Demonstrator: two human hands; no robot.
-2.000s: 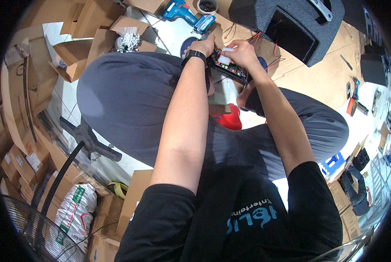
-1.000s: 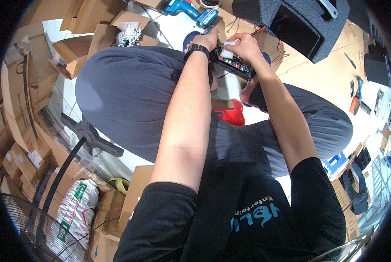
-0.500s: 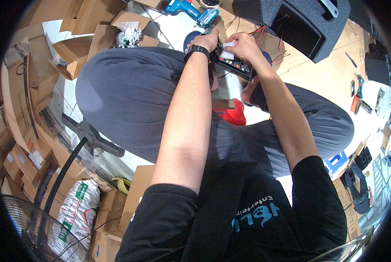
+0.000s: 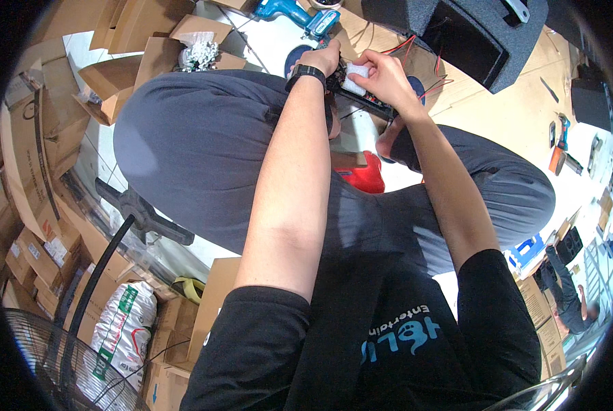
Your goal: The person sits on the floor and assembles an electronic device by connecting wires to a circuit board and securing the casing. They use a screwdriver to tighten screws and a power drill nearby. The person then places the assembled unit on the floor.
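Right hand (image 4: 383,74) pinches white wad (image 4: 355,79) at black unit (image 4: 366,102); left hand's (image 4: 325,59) grip unclear. Light, steady pressure seems best.

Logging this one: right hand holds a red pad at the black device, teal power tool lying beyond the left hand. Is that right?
Not quite: the head view shows the pad in the right hand is white, not red. The rest stands.
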